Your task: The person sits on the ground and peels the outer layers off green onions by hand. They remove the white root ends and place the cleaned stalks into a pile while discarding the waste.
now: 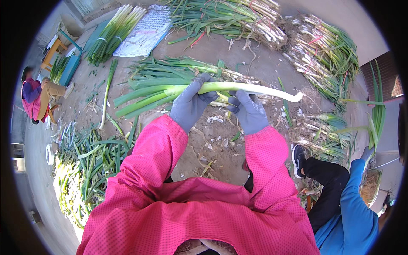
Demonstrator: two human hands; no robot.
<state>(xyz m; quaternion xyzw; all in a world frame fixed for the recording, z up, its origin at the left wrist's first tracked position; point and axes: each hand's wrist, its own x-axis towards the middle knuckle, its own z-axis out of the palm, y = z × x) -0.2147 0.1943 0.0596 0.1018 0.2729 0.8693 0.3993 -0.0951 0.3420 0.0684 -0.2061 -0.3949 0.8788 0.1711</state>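
Observation:
A peeled leek or large green onion (236, 86) lies across both hands, its white root end to the right and its cut green leaves to the left. My left hand (193, 98), in a grey glove, is closed around the stalk where the green begins. Under the white shank is my right hand (248, 106), gloved too, with its thumb and fingers at the stalk; its exact hold is partly hidden. Behind the hands, a loose heap of untrimmed stalks (178, 65) rests on the ground.
Tied bundles of stalks (264, 24) lie at the back, others (331, 57) at the right. Trimmed bundles (110, 40) lie beside a white woven sack (146, 30). Leaf waste (102, 156) is heaped at the left. A person in blue (353, 204) sits close at right, another person (35, 92) far left.

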